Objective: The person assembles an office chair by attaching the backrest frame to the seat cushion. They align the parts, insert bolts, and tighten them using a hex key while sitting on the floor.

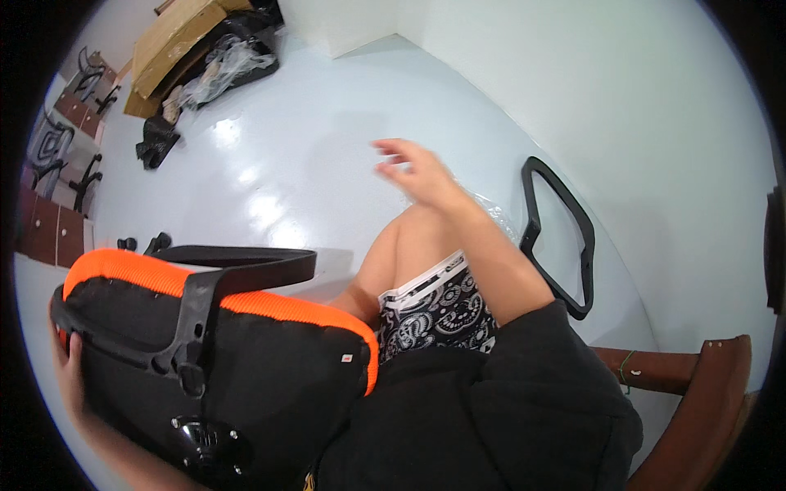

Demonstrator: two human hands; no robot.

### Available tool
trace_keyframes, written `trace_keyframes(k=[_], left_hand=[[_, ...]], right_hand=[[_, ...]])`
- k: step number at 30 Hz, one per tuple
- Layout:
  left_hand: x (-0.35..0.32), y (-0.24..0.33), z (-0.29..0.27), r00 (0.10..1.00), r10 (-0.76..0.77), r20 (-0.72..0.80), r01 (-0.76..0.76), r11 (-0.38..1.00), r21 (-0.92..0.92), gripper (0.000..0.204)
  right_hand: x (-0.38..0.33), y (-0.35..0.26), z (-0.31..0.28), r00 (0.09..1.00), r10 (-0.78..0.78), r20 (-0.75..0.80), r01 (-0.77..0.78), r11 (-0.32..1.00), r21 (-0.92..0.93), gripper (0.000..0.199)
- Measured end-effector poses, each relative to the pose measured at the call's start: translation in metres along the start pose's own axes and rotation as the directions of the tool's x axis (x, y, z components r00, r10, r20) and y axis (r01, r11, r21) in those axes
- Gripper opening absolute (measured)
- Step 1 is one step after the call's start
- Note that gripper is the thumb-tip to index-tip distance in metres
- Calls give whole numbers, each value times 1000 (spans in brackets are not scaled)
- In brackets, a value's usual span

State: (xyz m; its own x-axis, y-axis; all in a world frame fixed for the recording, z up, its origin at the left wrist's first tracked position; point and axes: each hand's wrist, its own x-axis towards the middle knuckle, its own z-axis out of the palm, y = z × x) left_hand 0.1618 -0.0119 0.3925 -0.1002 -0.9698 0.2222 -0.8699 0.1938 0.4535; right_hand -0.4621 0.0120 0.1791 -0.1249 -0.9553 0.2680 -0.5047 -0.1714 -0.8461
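Left hand: fingers wrapped over the outer edge of a chair seat, black with orange rim, underside up with black plastic bracket showing; seat propped on the lap, above the near left of the floor.
Right hand: fingers loosely spread, blurred, holding nothing, raised over the knee.
Just right of the knee, on the floor: black armrest loop.
Far left corner of floor: cardboard box, plastic wrapping.
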Motion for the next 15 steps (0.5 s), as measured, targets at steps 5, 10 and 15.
trace_keyframes(k=[5,10,15], left_hand=[[-1,-12,-10,998,-9,58,8,1000,14,75],[-2,24,-11,997,58,53,-63,992,106,83],[-7,52,-13,993,44,112,-54,995,81,83]], right_hand=[[-29,134,-70,934,325,-149,-357,844,-400,29],[-23,180,-46,924,318,213,-177,848,-499,24],[-5,203,-7,879,409,243,-105,666,-739,24]])
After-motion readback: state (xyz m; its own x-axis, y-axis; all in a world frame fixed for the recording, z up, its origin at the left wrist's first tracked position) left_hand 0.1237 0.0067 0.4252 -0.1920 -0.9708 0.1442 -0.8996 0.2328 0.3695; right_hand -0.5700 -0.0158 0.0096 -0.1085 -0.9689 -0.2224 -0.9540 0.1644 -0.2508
